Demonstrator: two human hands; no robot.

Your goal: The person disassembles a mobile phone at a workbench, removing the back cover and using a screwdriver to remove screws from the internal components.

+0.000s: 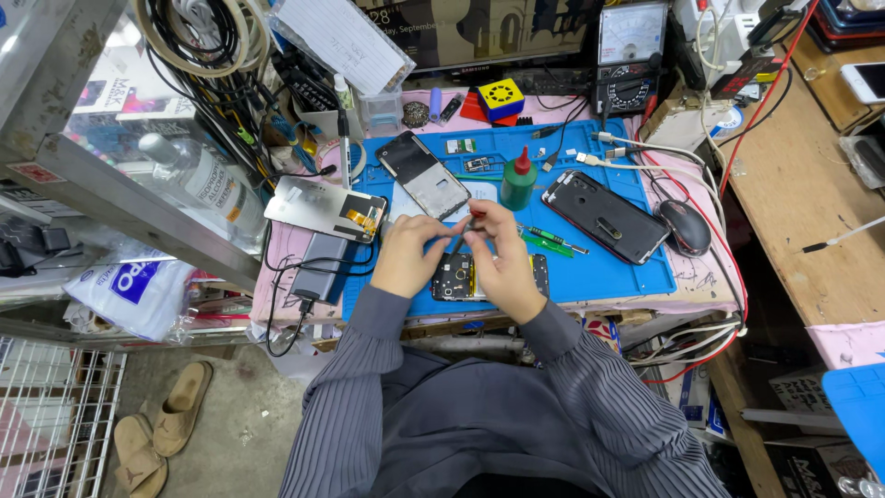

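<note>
Both my hands over opened phone on blue mat. Right hand pinching red-tipped tool; left hand fingers curled, pressed together at tool. Green bottle just behind; white-and-blue bag far left.

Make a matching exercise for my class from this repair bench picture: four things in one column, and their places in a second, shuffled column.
Things:
1. green bottle with red cap
2. computer mouse
3. opened phone
4. sandals

Places:
A. on the floor, lower left
B. under the person's left hand and right hand
C. upright in the middle of the blue mat
D. at the mat's right edge

Pairs: 1-C, 2-D, 3-B, 4-A
</note>
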